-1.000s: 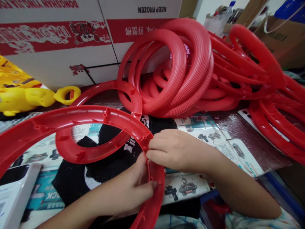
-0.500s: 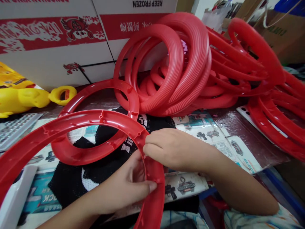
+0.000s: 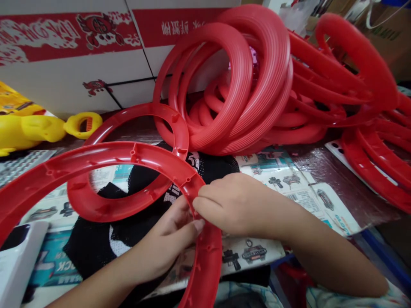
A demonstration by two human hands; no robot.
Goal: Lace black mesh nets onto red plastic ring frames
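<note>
A large red plastic ring half (image 3: 96, 160) is held in front of me, its hollow ribbed inner side up. My left hand (image 3: 170, 239) grips its inner edge from below, thumb pressed on the rim. My right hand (image 3: 231, 203) is closed in a pinch on the same rim, right above the left thumb. A smaller red ring half (image 3: 128, 205) lies flat on the table behind it, on a black mesh cloth (image 3: 128, 235).
A big heap of red rings (image 3: 257, 85) leans against white and red cartons (image 3: 80, 55) at the back and spreads right. A yellow plastic toy (image 3: 32, 128) lies at left. Printed packaging cards (image 3: 289, 184) cover the table. A white tray (image 3: 16, 256) sits at lower left.
My left thumb has slid up the rim towards my right fingers. The held ring shifted slightly; the view tilted down a little.
</note>
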